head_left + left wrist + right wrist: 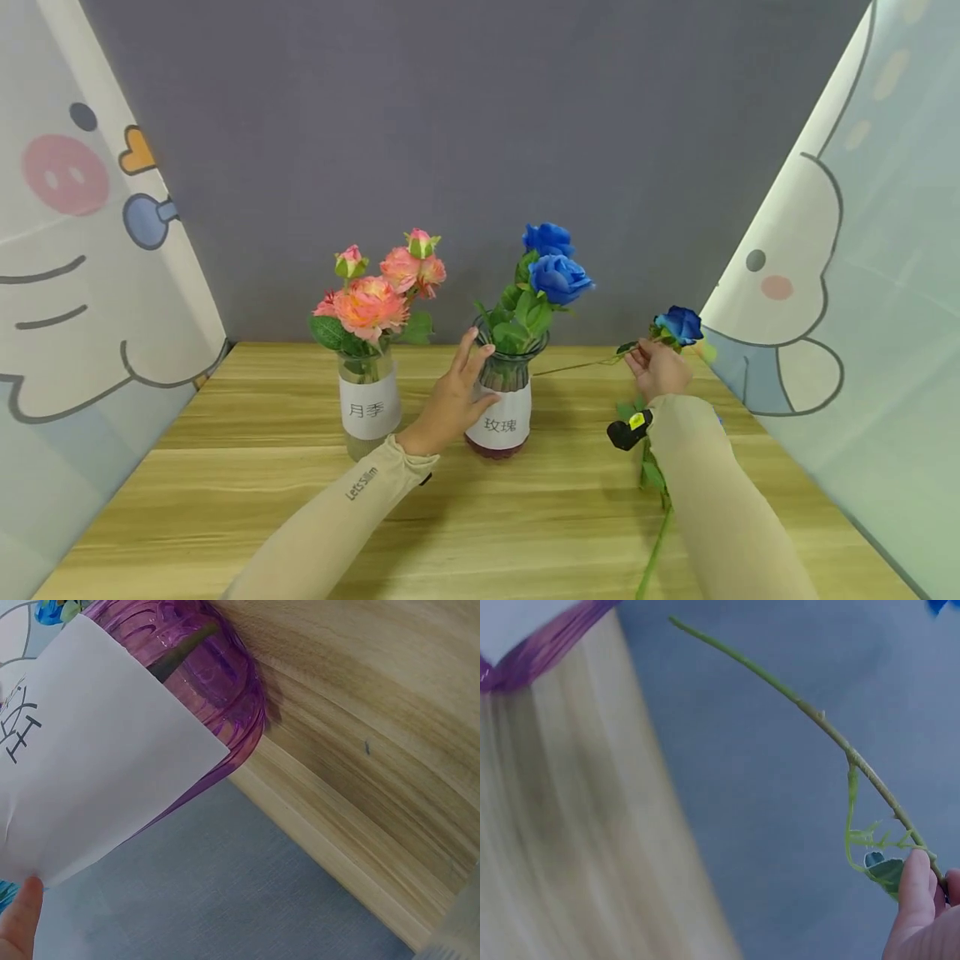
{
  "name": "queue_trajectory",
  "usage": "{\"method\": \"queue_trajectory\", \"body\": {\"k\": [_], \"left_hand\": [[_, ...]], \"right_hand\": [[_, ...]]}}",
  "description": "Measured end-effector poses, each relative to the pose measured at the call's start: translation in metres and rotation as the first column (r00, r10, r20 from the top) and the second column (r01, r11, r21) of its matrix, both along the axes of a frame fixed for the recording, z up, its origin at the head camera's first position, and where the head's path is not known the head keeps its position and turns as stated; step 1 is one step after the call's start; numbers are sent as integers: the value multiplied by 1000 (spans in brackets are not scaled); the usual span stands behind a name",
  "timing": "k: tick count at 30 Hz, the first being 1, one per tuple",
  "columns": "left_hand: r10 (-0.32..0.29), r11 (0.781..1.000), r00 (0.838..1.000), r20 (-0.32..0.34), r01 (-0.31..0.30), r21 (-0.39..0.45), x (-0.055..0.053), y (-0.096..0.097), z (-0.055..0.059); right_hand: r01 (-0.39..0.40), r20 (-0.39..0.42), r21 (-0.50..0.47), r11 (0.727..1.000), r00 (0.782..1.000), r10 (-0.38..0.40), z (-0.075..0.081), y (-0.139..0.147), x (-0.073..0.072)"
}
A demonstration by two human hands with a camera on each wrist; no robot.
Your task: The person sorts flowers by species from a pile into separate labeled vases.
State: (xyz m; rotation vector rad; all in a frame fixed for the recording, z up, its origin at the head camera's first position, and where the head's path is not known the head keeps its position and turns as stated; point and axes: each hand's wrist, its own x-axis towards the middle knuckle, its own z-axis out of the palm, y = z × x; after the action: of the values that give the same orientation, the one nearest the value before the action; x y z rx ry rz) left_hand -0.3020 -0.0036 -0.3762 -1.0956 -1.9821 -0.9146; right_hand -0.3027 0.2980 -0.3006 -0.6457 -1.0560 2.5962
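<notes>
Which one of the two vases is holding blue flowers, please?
The right vase, with the purple base: blue roses stand in it. The left vase holds pink flowers instead.

Over here, the camera on the person's head sits farthest back, facing forward and down across the pale, striped wooden tabletop point(540, 533) to the flat grey backdrop point(480, 150). The left wrist's camera is right up against the purple-tinted glass vase with a white paper label point(504, 408), its picture rolled so the tabletop's edge slants. The right wrist's looks past the right hand point(922, 926) and along a thin green-brown flower stem point(817, 716) towards the backdrop. All three views share that vase; head and right wrist share the stem.
</notes>
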Motion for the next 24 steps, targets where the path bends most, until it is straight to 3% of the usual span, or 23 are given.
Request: {"method": "queue_trajectory", "body": {"k": [10,18,24], "left_hand": [[-47,999,997,53,46,25,0,-1,2],[-63,998,995,74,61,24,-1,-1,-1],[-51,999,994,94,49,17,-2,-3,0]], "right_hand": [[-111,-156,109,988,980,127,49,-4,24],[-143,-262,52,988,953,151,74,-1,45],[-162,-296,19,987,942,160,93,3,52]]}}
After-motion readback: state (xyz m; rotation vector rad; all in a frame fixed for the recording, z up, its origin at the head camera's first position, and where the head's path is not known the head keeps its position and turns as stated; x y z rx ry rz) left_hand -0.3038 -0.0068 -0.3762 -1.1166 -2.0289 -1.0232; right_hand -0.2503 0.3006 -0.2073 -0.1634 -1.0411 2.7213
